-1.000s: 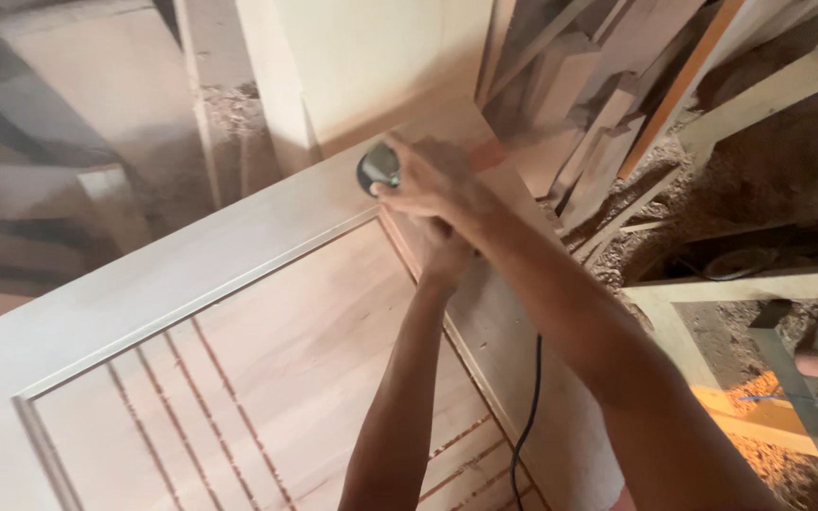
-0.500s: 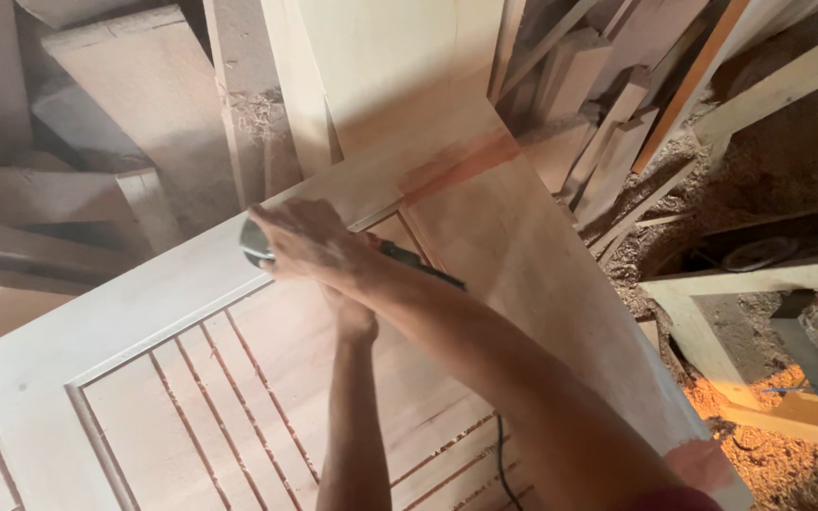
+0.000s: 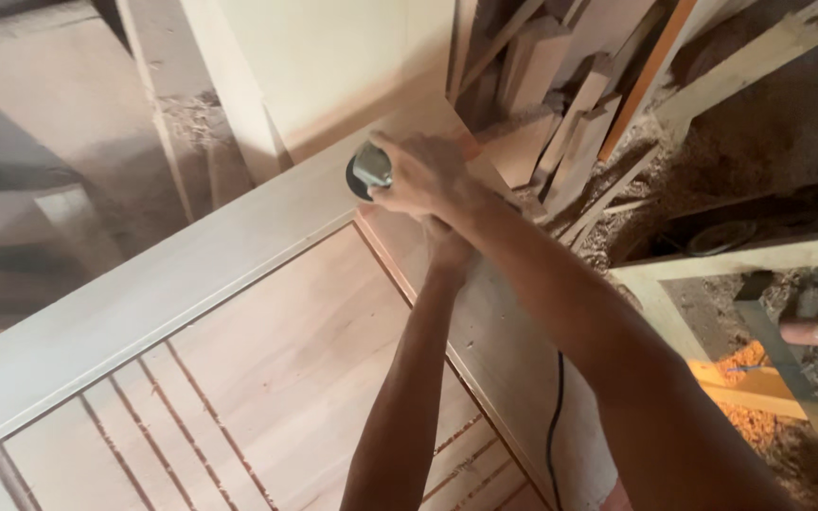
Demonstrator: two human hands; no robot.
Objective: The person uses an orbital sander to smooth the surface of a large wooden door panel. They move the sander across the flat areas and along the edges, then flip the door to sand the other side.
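gripping the sander (image 3: 368,171), the right hand (image 3: 423,175) has returned to the door's (image 3: 267,369) far corner; left hand (image 3: 449,248) grips behind; offcuts (image 3: 560,132) crowd beyond.

Head view — steeply downward, close

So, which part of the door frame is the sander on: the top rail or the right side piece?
The sander sits on the top rail, near its right corner, under the right hand; the right side piece carries only the cord.
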